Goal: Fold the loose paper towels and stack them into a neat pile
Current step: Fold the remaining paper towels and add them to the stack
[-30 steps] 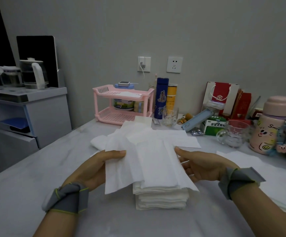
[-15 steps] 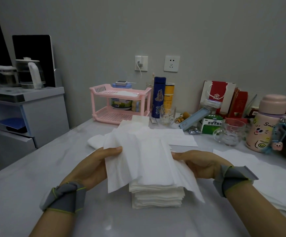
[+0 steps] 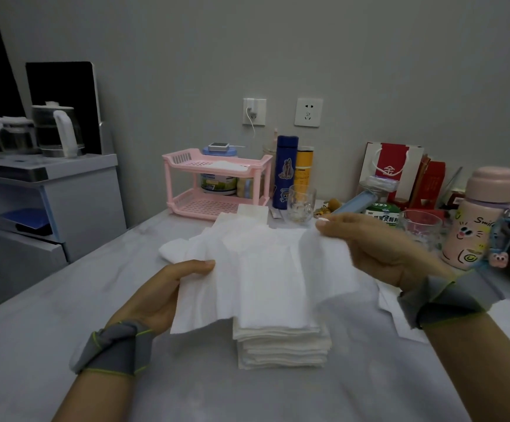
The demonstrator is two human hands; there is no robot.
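While left hand (image 3: 162,295) and right hand (image 3: 380,251) pinch one paper towel (image 3: 265,275) | one folded stack (image 3: 284,348) below

In the middle of the frame, the left hand (image 3: 159,295) pinches the left edge of a white paper towel (image 3: 262,278), and the right hand (image 3: 378,251), higher up, pinches its upper right corner. The sheet hangs over a pile of folded towels (image 3: 281,345) on the grey counter (image 3: 49,330). Loose towels (image 3: 241,229) lie just behind, before a pink rack (image 3: 214,184).
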